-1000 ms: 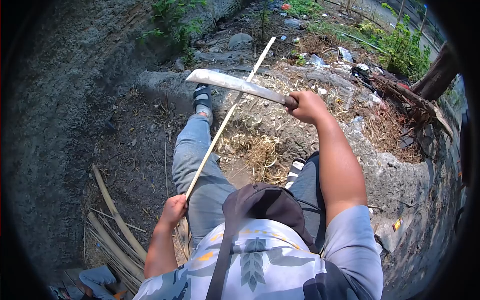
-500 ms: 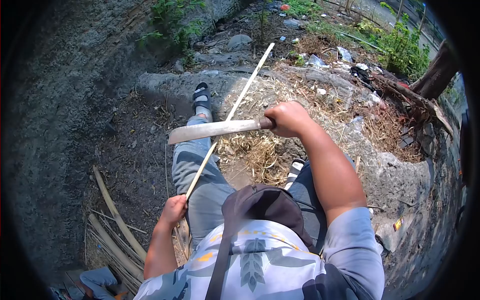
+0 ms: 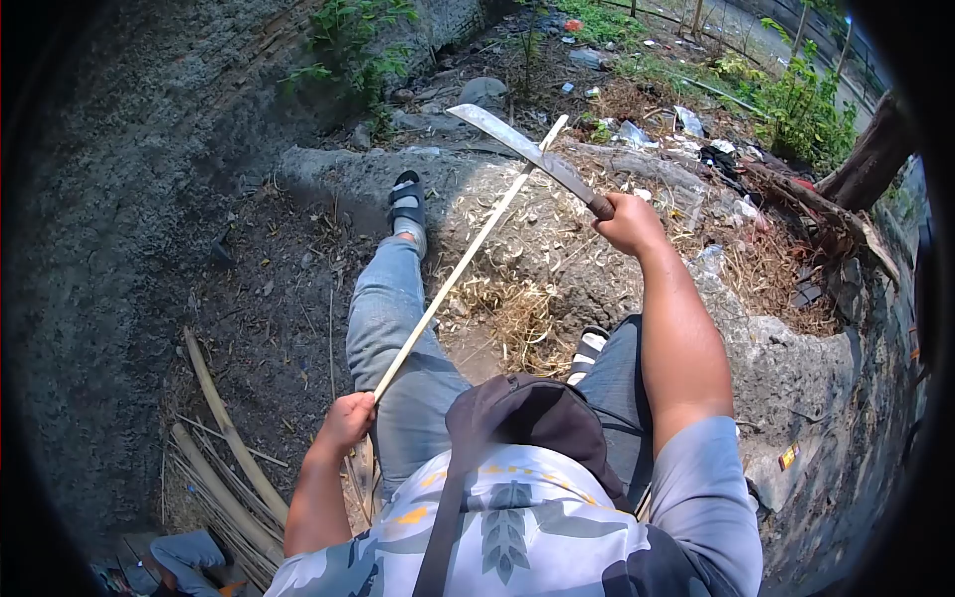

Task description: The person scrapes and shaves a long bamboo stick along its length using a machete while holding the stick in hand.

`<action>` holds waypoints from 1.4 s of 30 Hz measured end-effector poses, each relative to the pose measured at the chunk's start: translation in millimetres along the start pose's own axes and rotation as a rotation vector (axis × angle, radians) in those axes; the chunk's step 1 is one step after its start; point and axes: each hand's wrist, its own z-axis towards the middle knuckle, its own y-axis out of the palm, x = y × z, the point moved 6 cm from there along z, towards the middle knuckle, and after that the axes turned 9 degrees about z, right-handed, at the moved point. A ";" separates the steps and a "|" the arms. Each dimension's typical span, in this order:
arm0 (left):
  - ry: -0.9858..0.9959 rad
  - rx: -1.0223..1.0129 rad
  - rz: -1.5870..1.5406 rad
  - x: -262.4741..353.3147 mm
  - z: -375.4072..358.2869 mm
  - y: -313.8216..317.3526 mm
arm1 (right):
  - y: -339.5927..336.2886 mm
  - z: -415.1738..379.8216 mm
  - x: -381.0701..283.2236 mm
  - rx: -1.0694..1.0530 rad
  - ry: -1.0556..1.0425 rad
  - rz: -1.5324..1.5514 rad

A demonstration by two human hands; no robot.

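My right hand is closed round the dark handle of a machete, whose broad blade points up and left. The blade crosses over a long pale bamboo strip close to its far end. In my left hand is the near end of the strip, held beside my left thigh. From there the strip slants up and right over my leg.
Bamboo poles and thin strips lie at the lower left. Pale shavings cover the ground between my feet. A rough wall rises at left. A tree trunk and litter are at right. Another person's leg shows at bottom left.
The machete has moved away from my body along the strip, and its tip has swung upward. My right arm is stretched farther out. The strip's far end has shifted slightly right and down.
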 end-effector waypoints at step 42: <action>-0.010 0.040 0.034 -3.3 0.1 -1.4 | 24.6 -43.0 -86.8 -0.313 -0.361 -0.321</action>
